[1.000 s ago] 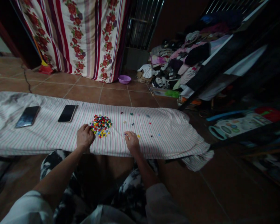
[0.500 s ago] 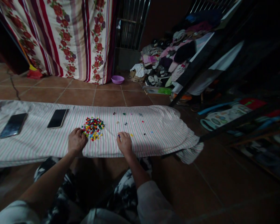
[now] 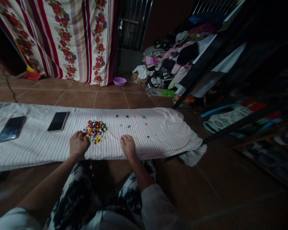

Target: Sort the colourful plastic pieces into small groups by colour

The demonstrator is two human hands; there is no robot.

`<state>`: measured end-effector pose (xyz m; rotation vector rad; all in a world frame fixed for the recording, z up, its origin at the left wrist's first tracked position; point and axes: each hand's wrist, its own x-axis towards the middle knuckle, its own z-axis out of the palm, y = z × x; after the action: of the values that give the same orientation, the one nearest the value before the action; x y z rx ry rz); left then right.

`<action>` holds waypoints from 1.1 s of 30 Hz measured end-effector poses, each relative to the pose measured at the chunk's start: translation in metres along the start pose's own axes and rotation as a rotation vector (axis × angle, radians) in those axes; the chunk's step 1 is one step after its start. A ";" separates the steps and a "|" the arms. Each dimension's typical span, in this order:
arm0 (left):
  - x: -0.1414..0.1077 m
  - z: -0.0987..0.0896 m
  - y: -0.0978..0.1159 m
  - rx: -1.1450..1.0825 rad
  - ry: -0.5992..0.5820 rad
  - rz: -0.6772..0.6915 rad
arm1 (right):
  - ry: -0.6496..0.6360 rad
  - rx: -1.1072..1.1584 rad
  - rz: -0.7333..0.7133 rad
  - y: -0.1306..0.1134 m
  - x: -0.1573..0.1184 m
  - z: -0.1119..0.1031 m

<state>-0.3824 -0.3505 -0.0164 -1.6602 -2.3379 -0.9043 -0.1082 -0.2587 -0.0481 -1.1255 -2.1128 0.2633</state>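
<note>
A pile of small multicoloured pieces (image 3: pixel 96 130), like beads or tiny blocks, lies on a striped cloth (image 3: pixel 45 143). My left hand (image 3: pixel 78 143) rests at the pile's left edge with fingers curled in; whatever they may hold is hidden. On the cloth to the right of the pile, my right hand (image 3: pixel 128 145) pinches a small purple piece (image 3: pixel 122 139) between thumb and fingertips. Beyond and to the right of that hand, little groups and single pieces sit apart in loose rows, among them a yellow piece (image 3: pixel 134 138), a red piece (image 3: pixel 146 124) and a black piece (image 3: pixel 148 136).
Two phones (image 3: pixel 58 121) lie left of the pile. Past the cloth-covered surface are a tiled floor, a purple basin (image 3: pixel 120 81), a floral curtain (image 3: pixel 74 41) and a heap of clothes (image 3: pixel 168 60). A dark slanting bar (image 3: pixel 194 84) stands at the right.
The view has shifted slightly, and my left leg has moved to the right below the cloth's edge. Both hands stay nearly where they were, the right still pinching the purple piece.
</note>
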 end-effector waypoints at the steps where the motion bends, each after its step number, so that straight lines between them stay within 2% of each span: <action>1: 0.000 0.000 0.000 -0.005 0.010 -0.004 | 0.002 0.001 0.000 0.000 0.000 0.000; 7: 0.000 0.002 0.001 -0.010 0.047 -0.063 | -0.015 -0.057 0.002 -0.006 0.000 -0.002; 13: -0.001 0.000 0.002 -0.018 0.036 -0.032 | 0.004 -0.081 0.010 -0.008 0.000 -0.002; 23: -0.001 0.004 0.001 0.020 0.043 -0.057 | -0.016 -0.032 0.026 -0.005 0.003 -0.002; 33: 0.000 0.004 0.003 -0.030 0.067 -0.092 | 0.050 -0.031 -0.003 -0.004 0.003 -0.001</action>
<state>-0.3789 -0.3479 -0.0185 -1.5197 -2.3842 -1.0006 -0.1115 -0.2586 -0.0438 -1.1347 -2.0810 0.1998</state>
